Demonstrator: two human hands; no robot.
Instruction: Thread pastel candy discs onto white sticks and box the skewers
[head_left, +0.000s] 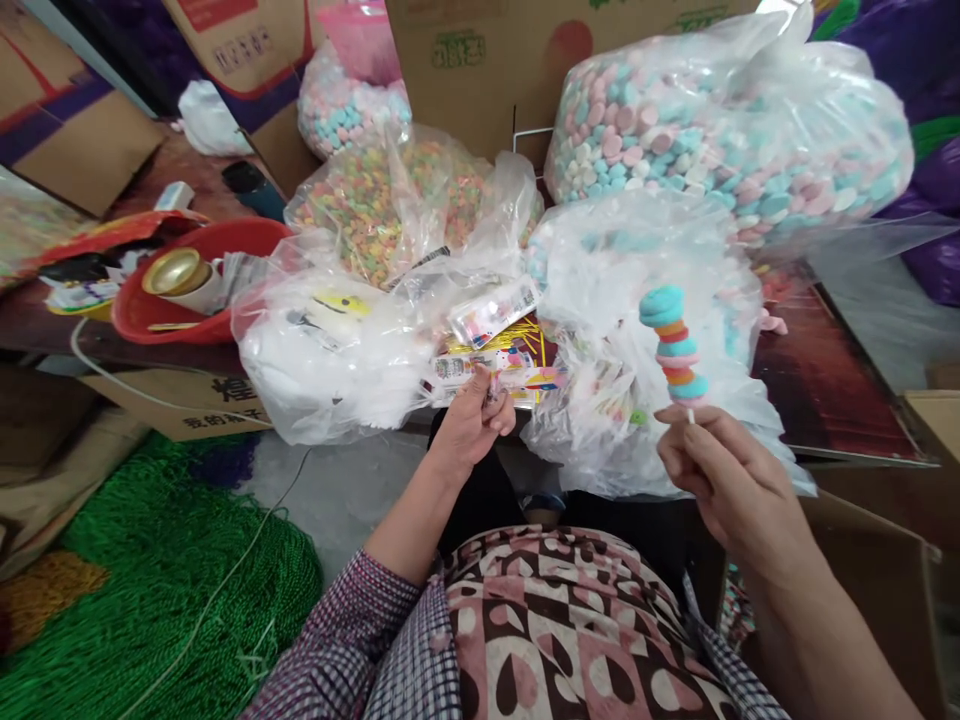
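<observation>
My right hand (712, 465) pinches the white stick of a candy skewer (673, 345), a stack of blue, orange and pink discs held upright in front of a clear bag. My left hand (474, 420) is closed around a small printed wrapper (495, 385), just below a pile of printed wrappers (495, 365) at the table's front edge. A big clear bag of pink, blue and white candies (720, 130) lies at the back right.
A bag of small multicoloured candies (390, 205) and a white bag (322, 350) crowd the table. A red basin (187, 290) with a tape roll sits left. Cardboard boxes (480, 60) stand behind. Green cord (150, 590) covers the floor at left.
</observation>
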